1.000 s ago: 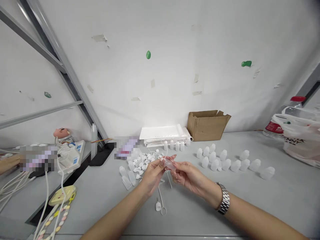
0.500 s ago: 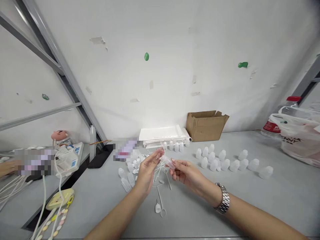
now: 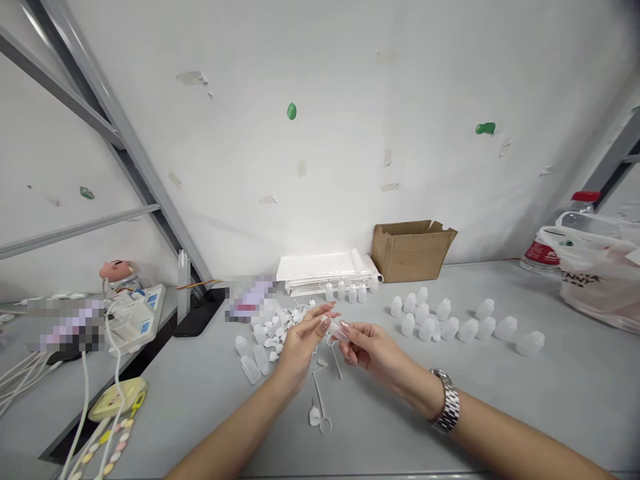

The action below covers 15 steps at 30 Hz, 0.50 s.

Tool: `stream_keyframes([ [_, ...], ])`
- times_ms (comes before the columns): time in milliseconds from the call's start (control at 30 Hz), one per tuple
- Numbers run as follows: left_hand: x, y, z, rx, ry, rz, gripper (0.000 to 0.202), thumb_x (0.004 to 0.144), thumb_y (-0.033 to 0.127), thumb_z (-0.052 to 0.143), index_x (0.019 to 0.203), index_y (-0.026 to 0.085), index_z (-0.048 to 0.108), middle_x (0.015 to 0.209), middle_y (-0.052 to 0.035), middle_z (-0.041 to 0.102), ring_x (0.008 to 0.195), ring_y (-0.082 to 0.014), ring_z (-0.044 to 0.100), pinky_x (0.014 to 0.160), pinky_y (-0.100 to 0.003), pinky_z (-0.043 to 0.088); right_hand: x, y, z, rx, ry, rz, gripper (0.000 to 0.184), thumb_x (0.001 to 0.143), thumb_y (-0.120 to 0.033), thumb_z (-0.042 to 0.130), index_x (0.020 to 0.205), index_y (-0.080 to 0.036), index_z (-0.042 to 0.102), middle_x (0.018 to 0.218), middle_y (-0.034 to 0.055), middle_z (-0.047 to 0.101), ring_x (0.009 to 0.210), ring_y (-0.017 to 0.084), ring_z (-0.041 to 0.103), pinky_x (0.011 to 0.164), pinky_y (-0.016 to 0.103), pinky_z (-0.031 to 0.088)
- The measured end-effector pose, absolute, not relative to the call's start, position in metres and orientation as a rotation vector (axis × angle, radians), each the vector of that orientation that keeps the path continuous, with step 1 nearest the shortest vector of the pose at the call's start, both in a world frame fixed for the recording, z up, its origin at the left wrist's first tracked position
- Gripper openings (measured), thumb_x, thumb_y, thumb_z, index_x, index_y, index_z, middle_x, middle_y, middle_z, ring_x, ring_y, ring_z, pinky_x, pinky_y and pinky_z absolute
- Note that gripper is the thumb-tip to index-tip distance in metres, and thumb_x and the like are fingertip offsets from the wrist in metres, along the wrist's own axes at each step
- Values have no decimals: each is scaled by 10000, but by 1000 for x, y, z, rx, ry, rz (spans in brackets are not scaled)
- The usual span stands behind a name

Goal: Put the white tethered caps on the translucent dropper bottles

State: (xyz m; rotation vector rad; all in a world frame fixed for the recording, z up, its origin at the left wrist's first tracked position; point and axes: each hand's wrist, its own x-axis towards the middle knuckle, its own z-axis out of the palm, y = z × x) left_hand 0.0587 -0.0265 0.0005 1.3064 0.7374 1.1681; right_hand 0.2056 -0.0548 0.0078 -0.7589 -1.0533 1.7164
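Note:
My hands meet above the grey table point(image 3: 165, 427), in front of me. My right hand point(image 3: 373, 353), with a steel wristwatch point(image 3: 447, 410) on its wrist, pinches a small translucent plastic bottle point(image 3: 339, 331) between thumb and fingers. The fingertips of my left hand point(image 3: 305, 343) close on the bottle's left end. Below my hands lies a thin white plastic strip with a ring point(image 3: 320, 407). Just left of them is a heap of white tethered caps point(image 3: 273, 330), with several translucent bottles point(image 3: 250, 363) lying beside it.
Several upright white bottles point(image 3: 425, 323) stand to the right. Behind them are a cardboard box point(image 3: 413, 252) and a stack of white bags point(image 3: 325, 267). A plastic carrier bag point(image 3: 600, 273) sits far right. A power strip point(image 3: 135, 317) and white cables point(image 3: 85, 413) lie at left.
My left hand has moved down and to the right, bringing its fingertips to the bottle's end. The view has drifted slightly.

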Motion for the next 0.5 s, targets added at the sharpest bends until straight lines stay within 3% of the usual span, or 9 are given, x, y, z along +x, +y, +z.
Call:
stream_keyframes([
  [167,59,-27,-1,1323,785,1173,214,758,342,593,873,204,707,1190,-87,517,1177,-248,406,957,-347,346,201,-56,3,-1002,-1235,1408,409,762,-534,516,612,-154,535,536,-8,543,455,96,469,495,248,365],
  [333,58,-25,-1,1228,881,1257,226,704,368,639,831,198,719,1197,-93,503,1172,-269,405,953,-363,337,198,-63,2,-1142,-1446,988,266,795,-422,529,856,-171,591,657,3,587,610,142,547,626,279,413],
  [500,59,-28,-2,1180,863,1201,242,708,379,634,833,190,718,1212,-102,507,1197,-270,378,969,-366,312,198,-64,2,-1183,-1416,1049,239,758,-414,572,734,-176,576,568,-20,556,543,130,519,560,263,394],
])
